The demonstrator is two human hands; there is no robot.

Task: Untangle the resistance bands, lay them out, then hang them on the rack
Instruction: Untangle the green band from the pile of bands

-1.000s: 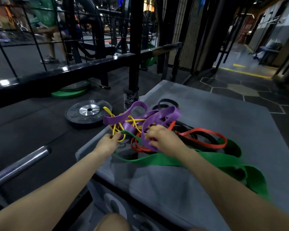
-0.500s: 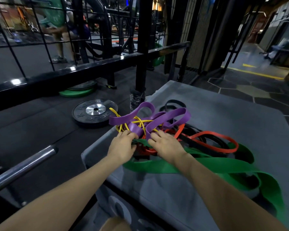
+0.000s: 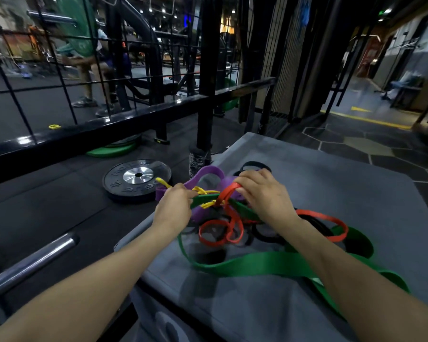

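Landmark: grey padded box (image 3: 307,193); all places given rel. to it.
Bands: one knotted heap on box top, near its left-front part. Nothing laid out, nothing hung.
Purple band (image 3: 205,172): at far-left edge of box, looped up, wound w/ yellow.
Yellow band (image 3: 203,191): thin, threads through purple and green at heap's left side.
Red band (image 3: 223,230): coils in heap middle; one loop raised, another runs out toward box right.
Green band (image 3: 269,264): widest, sweeps along box front and off toward its right-front corner.
Black bands (image 3: 253,165): under the rest, partly hidden, at heap's far side.
Left hand (image 3: 174,209): over box's left edge, fingers curled into the green/yellow crossing; exact band pinched, can't tell.
Right hand (image 3: 265,193): above heap middle, fingers hooked round the raised red loop.
Hands: close together, not touching.
Off box: weight plate (image 3: 137,178) on floor to its left; black rack frame (image 3: 205,70) beyond its far-left corner.
Progress (judged): early, step 1 only. Left: separate all colours, spread flat, then hang.
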